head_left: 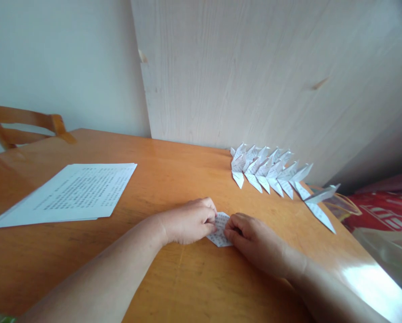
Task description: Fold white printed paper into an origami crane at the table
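A small folded piece of printed paper (220,231) lies on the orange wooden table (174,179), near its front middle. My left hand (189,221) is curled, its fingertips pinching the paper's left edge. From the right, my right hand (251,242) has its fingers bent and pressed onto the same paper. Both hands cover part of the paper.
A row of several folded paper pieces (271,172) lies at the back right, running toward the table's right edge. A stack of printed sheets (76,190) lies on the left. A wooden chair (22,123) stands at far left, a pale wood panel (255,72) behind, a red bag (379,211) at right.
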Demonstrator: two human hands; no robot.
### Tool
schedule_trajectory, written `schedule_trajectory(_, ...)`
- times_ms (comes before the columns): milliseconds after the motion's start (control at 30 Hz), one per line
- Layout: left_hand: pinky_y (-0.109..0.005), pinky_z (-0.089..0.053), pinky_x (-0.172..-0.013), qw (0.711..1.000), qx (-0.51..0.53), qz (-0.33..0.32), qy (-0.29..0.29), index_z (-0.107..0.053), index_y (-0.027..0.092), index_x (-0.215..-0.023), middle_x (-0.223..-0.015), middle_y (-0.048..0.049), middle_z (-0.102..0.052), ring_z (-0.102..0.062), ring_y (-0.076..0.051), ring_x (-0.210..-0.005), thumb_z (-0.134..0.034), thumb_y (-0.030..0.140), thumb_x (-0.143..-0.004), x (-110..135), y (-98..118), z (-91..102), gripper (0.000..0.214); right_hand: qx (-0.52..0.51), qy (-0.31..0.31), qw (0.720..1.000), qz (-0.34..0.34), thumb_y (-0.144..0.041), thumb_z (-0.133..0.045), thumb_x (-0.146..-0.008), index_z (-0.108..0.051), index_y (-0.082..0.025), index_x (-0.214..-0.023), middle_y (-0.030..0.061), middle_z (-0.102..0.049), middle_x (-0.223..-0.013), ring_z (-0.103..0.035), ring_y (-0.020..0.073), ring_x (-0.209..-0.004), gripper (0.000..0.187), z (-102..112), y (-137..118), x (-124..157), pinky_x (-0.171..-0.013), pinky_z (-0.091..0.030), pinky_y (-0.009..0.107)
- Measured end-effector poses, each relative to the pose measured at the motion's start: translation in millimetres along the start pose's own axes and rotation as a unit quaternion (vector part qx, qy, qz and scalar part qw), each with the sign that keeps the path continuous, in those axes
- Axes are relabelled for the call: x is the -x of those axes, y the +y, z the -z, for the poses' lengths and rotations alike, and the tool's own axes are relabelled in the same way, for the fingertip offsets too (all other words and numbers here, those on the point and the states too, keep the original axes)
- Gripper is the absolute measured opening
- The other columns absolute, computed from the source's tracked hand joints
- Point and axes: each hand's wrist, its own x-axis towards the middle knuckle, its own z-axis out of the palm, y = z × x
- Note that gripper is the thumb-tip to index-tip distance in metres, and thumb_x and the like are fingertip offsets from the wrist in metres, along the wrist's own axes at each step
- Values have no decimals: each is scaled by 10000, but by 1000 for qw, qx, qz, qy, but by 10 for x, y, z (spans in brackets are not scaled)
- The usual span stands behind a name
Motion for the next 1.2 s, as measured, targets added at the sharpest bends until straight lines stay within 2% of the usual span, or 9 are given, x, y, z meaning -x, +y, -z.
schedule_trajectory(233,-279,-469,-850,999,-38,20,19,-645,187,-838,-1041,-43,-566,-566,-172,-935,-504,206,-880,-12,42,-42,149,1,11,999,-30,-197,-539,-865,-588,-206,-767,3,-639,-782,-534,141,-689,109,-45,-21,-22,-589,-312,257)
schedule_trajectory(633,-277,-466,-775,996,-52,68,34,-555,190,-769,-971,-54,-555,-553,-186,-891,-545,203,-816,-26,124,-66,50,6,20,999,-45,-179,-564,-831,-586,-204,-766,3,-640,-773,-530,142,-680,73,-62,-24,-43,-578,-293,260)
schedule_trajectory(933,-279,-456,-741,996,-55,68,37,-529,195,-763,-947,-44,-540,-544,-183,-872,-541,195,-815,-25,116,-47,53,-3,14,999,-53,-180,-573,-837,-563,-212,-785,-16,-630,-744,-523,134,-652,62,-40,-26,-38,-561,-297,254)
schedule_trajectory(1200,-280,-449,-779,998,-40,44,30,-619,245,-885,-977,-19,-536,-538,-183,-927,-551,192,-857,-12,87,-27,90,-35,1,999,-38,-175,-571,-849,-544,-213,-805,-26,-618,-758,-509,124,-657,64,-14,-9,-8,-573,-327,247)
